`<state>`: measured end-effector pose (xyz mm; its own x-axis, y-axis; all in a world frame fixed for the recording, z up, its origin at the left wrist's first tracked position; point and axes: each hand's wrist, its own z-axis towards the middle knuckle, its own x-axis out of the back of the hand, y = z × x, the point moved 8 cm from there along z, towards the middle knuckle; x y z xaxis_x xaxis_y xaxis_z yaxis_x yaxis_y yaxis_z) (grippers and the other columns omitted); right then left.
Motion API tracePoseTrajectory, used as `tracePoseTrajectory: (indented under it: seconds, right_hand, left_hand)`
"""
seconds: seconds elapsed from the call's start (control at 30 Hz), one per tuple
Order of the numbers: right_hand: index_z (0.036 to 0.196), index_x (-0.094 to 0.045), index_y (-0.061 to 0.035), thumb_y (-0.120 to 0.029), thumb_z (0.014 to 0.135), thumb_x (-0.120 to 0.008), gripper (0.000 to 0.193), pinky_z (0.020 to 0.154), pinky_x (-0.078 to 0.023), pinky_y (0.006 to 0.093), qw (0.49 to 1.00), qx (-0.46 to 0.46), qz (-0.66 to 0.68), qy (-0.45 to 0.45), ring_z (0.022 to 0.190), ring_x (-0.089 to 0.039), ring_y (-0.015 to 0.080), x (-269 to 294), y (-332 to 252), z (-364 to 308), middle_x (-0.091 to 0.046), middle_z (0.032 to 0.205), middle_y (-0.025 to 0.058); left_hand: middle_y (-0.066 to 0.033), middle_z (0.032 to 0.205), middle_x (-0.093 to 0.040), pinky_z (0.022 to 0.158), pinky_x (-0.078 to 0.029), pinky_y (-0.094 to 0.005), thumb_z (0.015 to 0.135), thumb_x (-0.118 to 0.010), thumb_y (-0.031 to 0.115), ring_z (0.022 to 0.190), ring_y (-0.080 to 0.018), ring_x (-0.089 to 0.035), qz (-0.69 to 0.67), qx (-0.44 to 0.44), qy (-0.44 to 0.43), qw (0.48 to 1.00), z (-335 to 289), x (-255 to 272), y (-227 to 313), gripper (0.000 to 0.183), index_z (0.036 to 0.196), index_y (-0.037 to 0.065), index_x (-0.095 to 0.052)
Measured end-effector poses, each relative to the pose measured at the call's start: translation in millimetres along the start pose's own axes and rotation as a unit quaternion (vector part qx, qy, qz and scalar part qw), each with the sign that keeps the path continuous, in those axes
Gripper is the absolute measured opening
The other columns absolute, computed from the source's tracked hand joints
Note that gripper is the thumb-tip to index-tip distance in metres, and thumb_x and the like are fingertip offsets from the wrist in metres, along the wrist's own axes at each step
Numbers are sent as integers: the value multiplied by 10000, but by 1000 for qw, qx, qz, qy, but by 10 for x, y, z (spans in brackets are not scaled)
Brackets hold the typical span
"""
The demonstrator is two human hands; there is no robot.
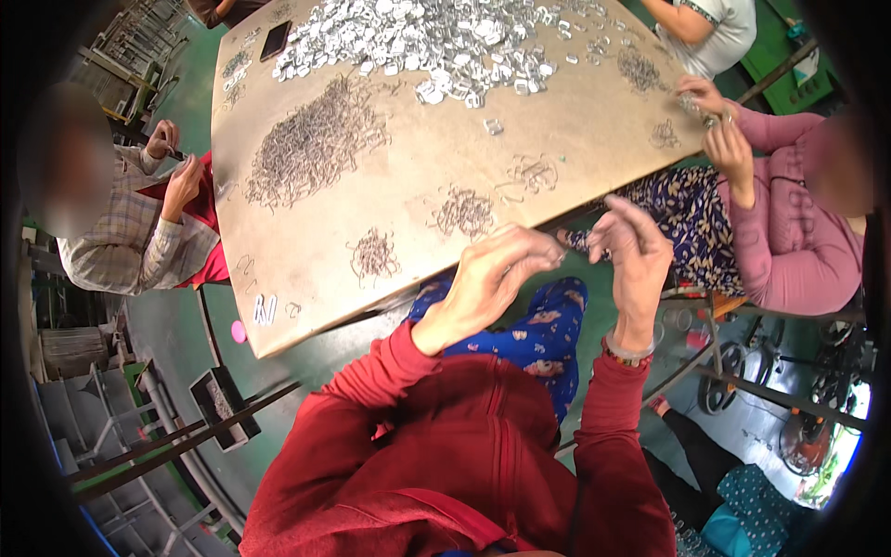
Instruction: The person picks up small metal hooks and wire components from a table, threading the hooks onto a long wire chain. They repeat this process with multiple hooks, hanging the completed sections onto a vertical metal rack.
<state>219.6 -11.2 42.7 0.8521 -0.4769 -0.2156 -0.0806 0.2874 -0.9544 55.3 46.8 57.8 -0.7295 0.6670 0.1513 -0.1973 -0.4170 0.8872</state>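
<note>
My left hand [497, 278] is raised just off the near edge of the table, fingers curled and tips pinched together. Facing it, my right hand [639, 265] has its thumb and fingertips drawn together, with the index finger arched above. Anything in either pinch is too small to make out. A short gap separates the two hands. Close beyond my left hand lies a small heap of thin bent metal wire pieces [463, 213]. A similar heap [374, 255] sits farther left, and a looser cluster of wire pieces [534, 173] lies beyond the gap between my hands.
The brown tabletop [306, 292] also carries a broad pile of wire pieces [320, 135], a large heap of silvery metal buckles [418, 42] and a dark phone [276, 41]. Co-workers sit left [148, 218] and right [789, 218]. A dark tray [224, 407] stands below the left corner.
</note>
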Motion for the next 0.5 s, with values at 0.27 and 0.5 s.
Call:
tracePoseTrajectory:
  seconds: [0.27,0.5]
  right_hand:
    - [1000,-650,12,-37,797,-580,221,691,-485,326,885,200,-394,-146,753,-613,263,-699,1116,1314,-646,870,162]
    - [1018,-629,35,-45,813,-591,224,698,-497,299,906,84,-387,-149,783,-643,216,-981,1619,1654,-649,960,144]
  left_hand:
    - [-125,835,-624,735,-496,-311,827,-568,-45,816,-218,-621,0,32,30,999,-183,57,-208,33,846,-24,-585]
    - [-116,850,-627,748,-490,-311,841,-576,-14,828,-210,-620,-71,103,35,991,-315,120,-282,46,884,-13,-591]
